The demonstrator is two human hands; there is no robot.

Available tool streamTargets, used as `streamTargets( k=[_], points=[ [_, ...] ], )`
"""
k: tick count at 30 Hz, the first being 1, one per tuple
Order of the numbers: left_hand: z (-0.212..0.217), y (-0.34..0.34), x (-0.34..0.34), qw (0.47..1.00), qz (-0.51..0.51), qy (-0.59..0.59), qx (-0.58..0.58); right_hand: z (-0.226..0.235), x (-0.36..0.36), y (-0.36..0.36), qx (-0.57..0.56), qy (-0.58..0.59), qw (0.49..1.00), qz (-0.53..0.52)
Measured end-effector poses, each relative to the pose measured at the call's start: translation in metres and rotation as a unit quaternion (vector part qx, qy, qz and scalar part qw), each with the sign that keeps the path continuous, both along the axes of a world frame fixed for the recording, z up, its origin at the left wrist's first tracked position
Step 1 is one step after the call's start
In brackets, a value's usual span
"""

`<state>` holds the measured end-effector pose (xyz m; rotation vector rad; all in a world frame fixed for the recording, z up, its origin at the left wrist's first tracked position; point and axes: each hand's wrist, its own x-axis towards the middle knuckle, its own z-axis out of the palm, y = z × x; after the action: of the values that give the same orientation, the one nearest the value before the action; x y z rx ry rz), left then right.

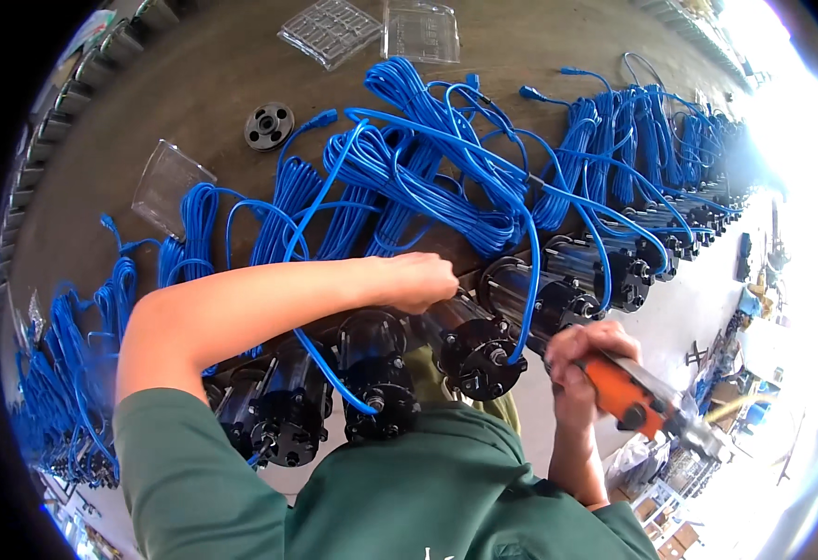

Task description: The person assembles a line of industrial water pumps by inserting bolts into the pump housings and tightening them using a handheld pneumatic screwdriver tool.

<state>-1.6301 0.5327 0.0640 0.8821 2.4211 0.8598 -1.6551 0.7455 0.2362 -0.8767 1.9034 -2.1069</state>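
Observation:
My right hand is wrapped around an orange-and-black power tool with a metal head, held off the table's near edge; tool and hand are slightly blurred. My left arm crosses the table, and my left hand is closed by the far end of a cylinder unit with a black bolted end cap. Whatever its fingers hold is hidden. From that cap a blue cable rises to the bundles behind. Similar cylinder units lie side by side along the near edge, caps toward me.
Coiled blue cables are piled behind the units, with more bundles along the right. A round metal disc with holes lies beyond. Clear plastic trays rest at the far side, and another clear tray at left.

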Motion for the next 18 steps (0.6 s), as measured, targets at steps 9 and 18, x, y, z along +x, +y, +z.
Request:
streamTargets(
  k=[9, 18],
  points=[
    [-0.004, -0.001, 0.022, 0.996, 0.042, 0.028, 0.077, 0.058, 0.017, -0.002, -0.03, 0.02, 0.985, 0.17],
    [0.008, -0.001, 0.02, 0.997, 0.045, -0.006, 0.059, -0.004, 0.03, -0.043, 0.011, 0.099, 0.987, 0.124]
  ],
)
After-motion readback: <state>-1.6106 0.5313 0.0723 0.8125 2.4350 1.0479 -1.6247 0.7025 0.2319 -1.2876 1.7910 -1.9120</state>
